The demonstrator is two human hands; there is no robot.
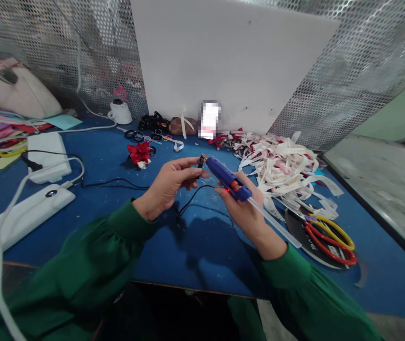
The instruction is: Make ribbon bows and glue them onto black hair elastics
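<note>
Between the thumb and fingers of my left hand (166,185), a small black piece (201,162) is pinched upright; its exact kind is too small to make out. My right hand (247,210) is wrapped around a blue hot glue gun (223,172), whose nozzle meets or nearly meets the top of the black piece. A long translucent glue stick (275,221) sticks out of the gun's back end, and a red light glows by my fingers. Beyond my left hand lies a red fabric flower (139,153) with a black band beside it.
A heap of white ribbon strips (283,163) spreads at the back right, near scissors (330,239) with red and yellow handles. A power strip (24,218) and white box (49,156) stand left, with cables crossing the blue tabletop (195,255). A phone (209,119) leans against the white board (223,57).
</note>
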